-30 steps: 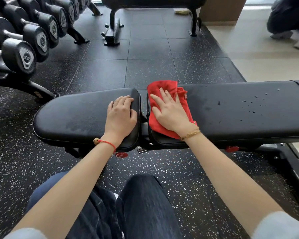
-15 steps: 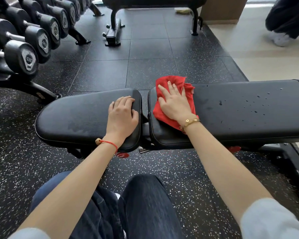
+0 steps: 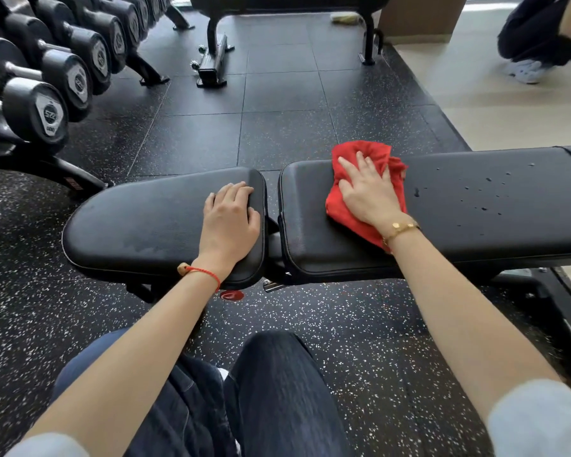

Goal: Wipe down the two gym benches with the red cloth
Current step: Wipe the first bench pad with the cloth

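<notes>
The red cloth (image 3: 365,192), pressed flat under the open right hand (image 3: 368,192), has moved further from the gap toward the water drops (image 3: 482,199) on the counter (image 3: 475,232), so wiping advances, while the left hand (image 3: 229,222) rests flat.

Red cloth (image 3: 366,179) soft, rumpled — bench pad (image 3: 475,206) smooth matt leatherette

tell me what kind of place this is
Most likely a gym's free-weights area. A rack of dumbbells lines the left side, a padded adjustable bench stands in the foreground with a second bench behind it, and the floor is speckled rubber tiling.
</notes>
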A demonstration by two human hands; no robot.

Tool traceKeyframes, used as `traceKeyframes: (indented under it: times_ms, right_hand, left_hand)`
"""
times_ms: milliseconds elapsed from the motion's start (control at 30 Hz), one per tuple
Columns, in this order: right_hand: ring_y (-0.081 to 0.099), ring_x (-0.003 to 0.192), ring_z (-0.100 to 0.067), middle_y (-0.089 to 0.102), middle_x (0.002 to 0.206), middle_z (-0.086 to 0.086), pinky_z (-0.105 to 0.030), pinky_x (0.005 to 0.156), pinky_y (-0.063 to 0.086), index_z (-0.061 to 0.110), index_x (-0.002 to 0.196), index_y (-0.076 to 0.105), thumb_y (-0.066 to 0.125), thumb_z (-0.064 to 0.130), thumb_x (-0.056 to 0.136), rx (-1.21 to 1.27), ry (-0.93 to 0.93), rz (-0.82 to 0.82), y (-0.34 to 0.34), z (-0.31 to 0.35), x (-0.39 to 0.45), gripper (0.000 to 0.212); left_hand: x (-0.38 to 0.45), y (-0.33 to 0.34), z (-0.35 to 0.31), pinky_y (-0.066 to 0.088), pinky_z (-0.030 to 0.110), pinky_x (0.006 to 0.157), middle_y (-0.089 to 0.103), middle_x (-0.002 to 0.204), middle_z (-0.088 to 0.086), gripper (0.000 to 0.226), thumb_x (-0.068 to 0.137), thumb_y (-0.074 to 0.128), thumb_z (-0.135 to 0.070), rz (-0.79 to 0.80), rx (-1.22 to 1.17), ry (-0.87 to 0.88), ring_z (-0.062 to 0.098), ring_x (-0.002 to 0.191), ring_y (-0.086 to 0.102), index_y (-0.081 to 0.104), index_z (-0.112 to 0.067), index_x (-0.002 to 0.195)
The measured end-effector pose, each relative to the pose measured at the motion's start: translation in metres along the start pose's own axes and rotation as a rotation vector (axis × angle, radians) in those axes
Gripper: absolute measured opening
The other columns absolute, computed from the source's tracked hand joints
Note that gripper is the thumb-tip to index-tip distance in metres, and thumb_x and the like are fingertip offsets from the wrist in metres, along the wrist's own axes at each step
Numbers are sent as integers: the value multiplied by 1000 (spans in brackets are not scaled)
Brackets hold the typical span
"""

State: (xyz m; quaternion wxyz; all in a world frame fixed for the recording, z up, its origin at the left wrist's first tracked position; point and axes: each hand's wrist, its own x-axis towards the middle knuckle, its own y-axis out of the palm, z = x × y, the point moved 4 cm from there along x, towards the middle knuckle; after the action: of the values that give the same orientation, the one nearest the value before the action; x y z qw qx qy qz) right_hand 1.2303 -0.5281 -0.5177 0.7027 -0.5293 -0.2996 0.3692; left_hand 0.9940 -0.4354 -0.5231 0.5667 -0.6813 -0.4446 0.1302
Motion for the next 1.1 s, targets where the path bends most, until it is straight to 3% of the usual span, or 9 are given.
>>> traceKeyframes:
  times_ms: [167, 300, 367, 567, 767, 900, 1000, 1100]
  right_hand:
    - [5, 151, -21, 6, 164, -8, -44, 121, -4, 28, 154, 20, 35, 32, 101, 24, -188, 25, 12, 49, -19, 55]
    - [11, 151, -17, 13, 163, -3, -43, 122, 0, 32, 152, 26, 39, 30, 100, 55, -363, -11, 11, 42, -75, 54]
    - [15, 150, -17, 17, 162, -3, -43, 122, 2, 32, 151, 29, 41, 28, 99, 64, -335, -22, 5, 19, -79, 53]
    - [7, 151, -22, 7, 163, -9, -47, 121, -3, 28, 153, 23, 33, 31, 101, 21, 2, -6, -7, -22, -3, 53]
    - [7, 151, -22, 7, 163, -10, -45, 121, -3, 28, 153, 22, 35, 32, 101, 26, -207, 30, 11, 45, -5, 55]
    - [12, 150, -19, 15, 162, -4, -44, 122, 0, 31, 151, 28, 40, 30, 100, 66, -380, 4, 10, 37, -53, 53]
    - [14, 150, -18, 16, 162, -3, -43, 122, 0, 33, 151, 29, 40, 30, 100, 69, -313, 0, 3, -1, -54, 52]
    - [9, 151, -18, 11, 163, -5, -44, 121, -2, 32, 152, 25, 36, 31, 101, 44, -118, 11, -4, -26, -19, 52]
  left_hand:
    - [1, -1, 0, 26, 42, 116, 54, 140, 3, 40, 90, 49, -17, -13, 0, 3, 21, 136, 42, 57, -12, 128]
    - [1, -2, 2, 29, 44, 115, 56, 138, 3, 38, 89, 51, -17, -23, -19, 2, 22, 134, 44, 58, -12, 126]
    - [1, -1, 3, 28, 45, 115, 55, 139, 3, 38, 90, 51, -17, -20, -20, 6, 22, 135, 44, 58, -12, 127]
    - [1, -1, -1, 29, 44, 115, 55, 139, 4, 40, 89, 50, -16, -23, 2, 4, 23, 134, 45, 58, -11, 128]
    - [1, -4, 0, 30, 42, 113, 57, 137, 3, 39, 87, 53, -16, -44, -6, 0, 22, 132, 46, 60, -12, 125]
    - [1, -3, 0, 30, 41, 114, 57, 137, 3, 38, 88, 53, -17, -39, -10, 1, 22, 132, 46, 59, -12, 126]
    - [1, -2, 0, 28, 44, 115, 55, 139, 3, 39, 90, 51, -17, -23, -12, 1, 22, 134, 44, 58, -11, 128]
    - [1, -1, -1, 28, 44, 115, 54, 140, 3, 40, 90, 50, -17, -16, 7, 1, 22, 135, 43, 57, -12, 129]
